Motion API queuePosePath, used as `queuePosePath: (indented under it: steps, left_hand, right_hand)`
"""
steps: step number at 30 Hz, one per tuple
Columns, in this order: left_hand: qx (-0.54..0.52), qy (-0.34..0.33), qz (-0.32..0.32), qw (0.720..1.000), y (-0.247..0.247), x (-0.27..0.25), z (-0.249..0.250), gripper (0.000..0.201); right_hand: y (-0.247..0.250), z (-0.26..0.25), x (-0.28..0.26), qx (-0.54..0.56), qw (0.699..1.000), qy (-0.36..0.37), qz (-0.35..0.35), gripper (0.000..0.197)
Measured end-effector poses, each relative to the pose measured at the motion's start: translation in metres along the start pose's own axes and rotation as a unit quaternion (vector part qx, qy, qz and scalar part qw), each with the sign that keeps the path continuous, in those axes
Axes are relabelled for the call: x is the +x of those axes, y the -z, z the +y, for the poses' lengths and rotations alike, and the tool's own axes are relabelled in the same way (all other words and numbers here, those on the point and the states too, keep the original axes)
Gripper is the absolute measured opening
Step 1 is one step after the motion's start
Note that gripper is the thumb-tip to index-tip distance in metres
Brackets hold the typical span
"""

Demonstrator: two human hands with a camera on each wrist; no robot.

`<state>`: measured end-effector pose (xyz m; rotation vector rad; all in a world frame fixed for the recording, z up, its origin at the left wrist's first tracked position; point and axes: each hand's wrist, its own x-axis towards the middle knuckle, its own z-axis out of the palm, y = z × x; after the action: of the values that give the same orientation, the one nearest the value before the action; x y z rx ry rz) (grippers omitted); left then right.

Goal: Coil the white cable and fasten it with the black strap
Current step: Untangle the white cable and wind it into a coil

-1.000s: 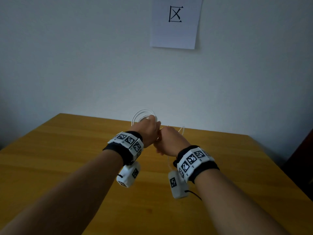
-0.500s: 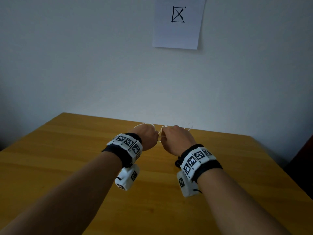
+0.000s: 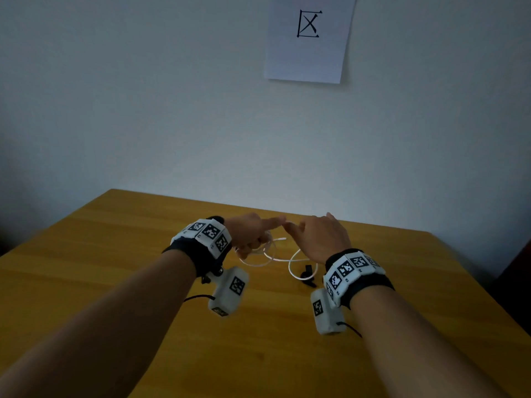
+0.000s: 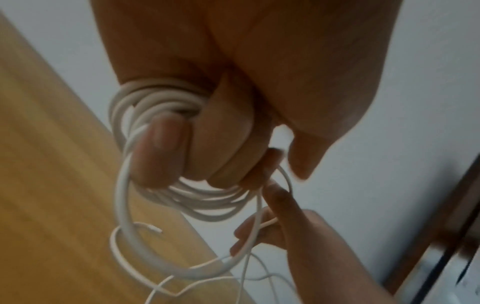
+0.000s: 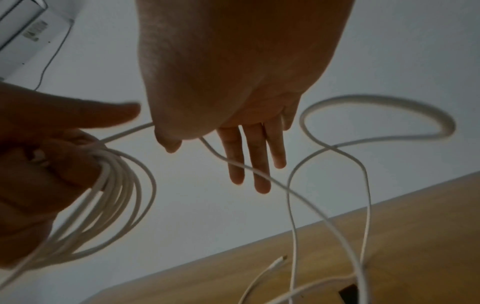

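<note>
My left hand (image 3: 253,237) holds a coil of the white cable (image 4: 197,203), several loops gripped by its curled fingers (image 4: 161,152), with the index finger pointing right. The right hand (image 3: 310,225) hovers close beside it, and a loose run of the white cable (image 5: 291,189) crosses its straight fingers (image 5: 249,162). More slack loops down to the wooden table (image 3: 115,254), and the plug end (image 3: 283,239) is free. The black strap (image 3: 307,272) lies on the table under the right hand, touched by neither hand.
A paper sheet (image 3: 307,38) with a drawn mark hangs on the wall behind the table. The table's far edge runs just beyond the hands. A dark object (image 3: 520,271) stands past the right edge. The right wrist view shows a white box (image 5: 28,30) with a thin lead.
Both hands have come down towards the table. The coil, earlier raised above the left fist, now hangs below it. The right hand's fingers have straightened out.
</note>
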<state>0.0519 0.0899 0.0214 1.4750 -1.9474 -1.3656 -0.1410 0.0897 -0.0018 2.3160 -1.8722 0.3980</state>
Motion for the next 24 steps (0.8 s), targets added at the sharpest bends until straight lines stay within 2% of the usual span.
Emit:
queuePosePath:
  steps: [3,6,8,10,12,14,16,19,24]
  left_hand:
    - [-0.132,-0.02,-0.028,0.991,-0.001,-0.005,0.005,0.056]
    - [-0.29,-0.058,-0.05,0.954,-0.001,-0.005,0.007,0.048]
    - [-0.394,-0.09,-0.047,0.913,0.0,-0.004,0.01,0.046]
    - [-0.492,-0.121,-0.043,0.861,0.002,-0.001,0.014,0.046]
    - [-0.558,-0.15,-0.042,0.815,0.004,0.002,0.019,0.048]
    - [-0.595,-0.172,-0.048,0.784,0.006,0.005,0.023,0.045]
    - [-0.618,-0.184,-0.032,0.764,0.007,0.008,0.025,0.041]
    - [-0.625,-0.195,0.021,0.756,0.004,0.01,0.026,0.041]
    - [-0.57,-0.213,0.019,0.794,-0.003,0.007,0.026,0.04]
  right_hand:
    - [0.001,-0.001,-0.001,0.037,0.999,-0.009,0.011,0.085]
    - [-0.005,0.002,0.003,0.089,0.995,-0.027,0.032,0.084]
    - [-0.009,0.005,0.004,0.11,0.993,-0.036,0.038,0.071]
    - [-0.015,0.007,0.004,0.134,0.989,-0.04,0.04,0.055]
    - [-0.021,0.009,0.003,0.182,0.982,-0.025,0.04,0.047]
    - [-0.025,0.009,0.001,0.212,0.976,-0.007,0.042,0.043]
    - [-0.026,0.003,-0.001,0.22,0.975,0.007,0.034,0.037]
    - [-0.027,-0.009,-0.002,0.209,0.978,0.022,-0.01,0.03]
    - [-0.023,-0.024,-0.007,0.169,0.982,0.028,-0.073,0.022]
